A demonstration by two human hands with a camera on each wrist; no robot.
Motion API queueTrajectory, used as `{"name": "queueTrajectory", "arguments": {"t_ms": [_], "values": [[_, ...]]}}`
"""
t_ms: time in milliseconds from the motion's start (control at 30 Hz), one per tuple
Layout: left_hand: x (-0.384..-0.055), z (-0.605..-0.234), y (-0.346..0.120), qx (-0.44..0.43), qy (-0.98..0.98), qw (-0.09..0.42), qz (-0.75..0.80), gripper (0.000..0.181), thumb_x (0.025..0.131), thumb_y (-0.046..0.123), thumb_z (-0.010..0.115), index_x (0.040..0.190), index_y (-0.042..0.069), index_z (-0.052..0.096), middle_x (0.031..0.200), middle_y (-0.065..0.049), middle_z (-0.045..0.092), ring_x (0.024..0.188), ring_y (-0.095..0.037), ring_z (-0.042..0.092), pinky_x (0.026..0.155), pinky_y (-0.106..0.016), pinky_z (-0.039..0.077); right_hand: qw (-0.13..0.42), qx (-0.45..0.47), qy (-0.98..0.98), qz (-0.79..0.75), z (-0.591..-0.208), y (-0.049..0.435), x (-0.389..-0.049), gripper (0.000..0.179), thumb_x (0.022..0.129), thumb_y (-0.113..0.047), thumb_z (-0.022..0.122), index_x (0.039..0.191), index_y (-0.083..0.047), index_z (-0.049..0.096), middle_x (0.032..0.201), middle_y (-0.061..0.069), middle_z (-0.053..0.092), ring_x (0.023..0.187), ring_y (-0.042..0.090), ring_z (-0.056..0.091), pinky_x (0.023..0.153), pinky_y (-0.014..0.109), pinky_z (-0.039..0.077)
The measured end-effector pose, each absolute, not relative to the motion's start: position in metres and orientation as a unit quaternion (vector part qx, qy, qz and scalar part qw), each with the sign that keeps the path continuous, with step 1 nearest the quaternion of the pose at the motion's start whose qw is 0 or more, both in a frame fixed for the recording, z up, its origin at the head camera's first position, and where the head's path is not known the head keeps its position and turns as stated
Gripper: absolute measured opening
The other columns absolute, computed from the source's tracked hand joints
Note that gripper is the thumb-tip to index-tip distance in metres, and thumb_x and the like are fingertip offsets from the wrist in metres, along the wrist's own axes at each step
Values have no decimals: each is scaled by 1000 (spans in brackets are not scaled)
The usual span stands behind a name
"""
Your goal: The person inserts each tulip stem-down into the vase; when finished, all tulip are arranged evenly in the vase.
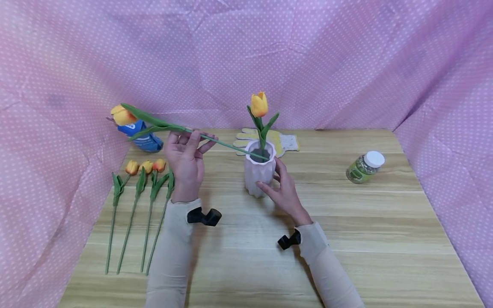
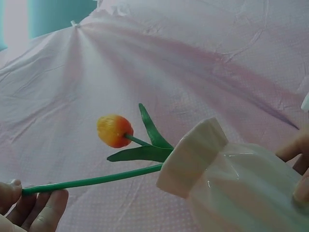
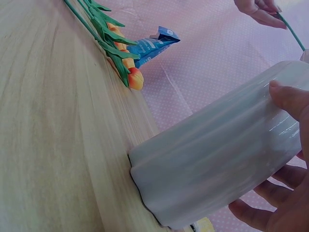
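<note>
My left hand (image 1: pixel 186 164) pinches the green stem of an artificial tulip (image 1: pixel 209 137) between thumb and fingers. Its yellow-orange bloom points to the left, and the stem's lower end lies over the mouth of a white fluted vase (image 1: pixel 257 177). In the left wrist view that stem (image 2: pixel 91 181) meets the vase's rim (image 2: pixel 169 174). Another yellow tulip (image 1: pixel 259 105) stands upright in the vase. My right hand (image 1: pixel 283 188) holds the vase from its right side, with thumb (image 3: pixel 288 98) and fingers spread around the wall. The vase's base rests on the wooden table.
Several tulips (image 1: pixel 135 205) lie side by side on the table's left. A blue packet (image 1: pixel 144 139) stands at the back left. Behind the vase lies a yellow-and-white work glove (image 1: pixel 289 142). A white-capped jar (image 1: pixel 362 168) stands at the right. Pink dotted cloth (image 1: pixel 215 64) surrounds the table.
</note>
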State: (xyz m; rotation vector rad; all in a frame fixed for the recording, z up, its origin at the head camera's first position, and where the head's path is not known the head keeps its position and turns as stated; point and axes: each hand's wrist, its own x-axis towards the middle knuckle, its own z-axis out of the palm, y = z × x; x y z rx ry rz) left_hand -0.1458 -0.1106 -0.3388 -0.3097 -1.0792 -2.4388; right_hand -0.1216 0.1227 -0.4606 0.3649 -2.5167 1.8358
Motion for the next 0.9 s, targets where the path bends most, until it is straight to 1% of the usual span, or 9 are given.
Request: {"name": "queueTrajectory", "arguments": {"t_ms": [133,233,467,633,800,900], "values": [[-145,-338,-105,-134,-412,241,-868,9,94,-10,58,94,-1,58,84,-11,70,74,-25,74,71,-38,66,4,113,-803,585,-460,123,-121,86,90,-29,76,158,-25,22,162,6,35,146,32,41,116,56,43],[-145,-337,-100,-144,-436,242,-855,10,94,-10,59,96,0,60,85,-9,69,75,-24,74,72,-38,66,6,113,-802,586,-460,123,-120,86,90,-27,76,158,-24,22,163,7,34,147,32,40,116,57,42],[-142,-339,-89,-139,-469,235,-840,12,94,-9,61,96,3,62,86,-7,70,75,-21,75,73,-37,66,-1,113,-803,585,-460,123,-121,86,91,-29,75,158,-26,21,163,6,34,146,31,41,117,56,42],[-144,-339,-84,-148,-484,234,-830,14,94,-8,62,95,6,62,85,-5,71,77,-20,75,72,-36,66,4,113,-802,587,-458,123,-120,87,91,-28,75,158,-26,21,163,6,34,147,31,40,116,56,42],[-146,-342,-78,-149,-513,218,-817,21,93,-11,60,94,10,63,84,-1,72,78,-15,74,72,-34,66,3,114,-802,586,-458,123,-120,87,91,-28,75,158,-26,21,163,6,34,146,32,41,116,57,43],[-147,-344,-75,-148,-519,211,-815,22,93,-11,60,93,10,64,85,0,71,78,-13,74,72,-33,66,2,116,-802,586,-458,122,-120,86,91,-29,75,158,-26,21,162,7,35,146,32,42,116,58,43]]}}
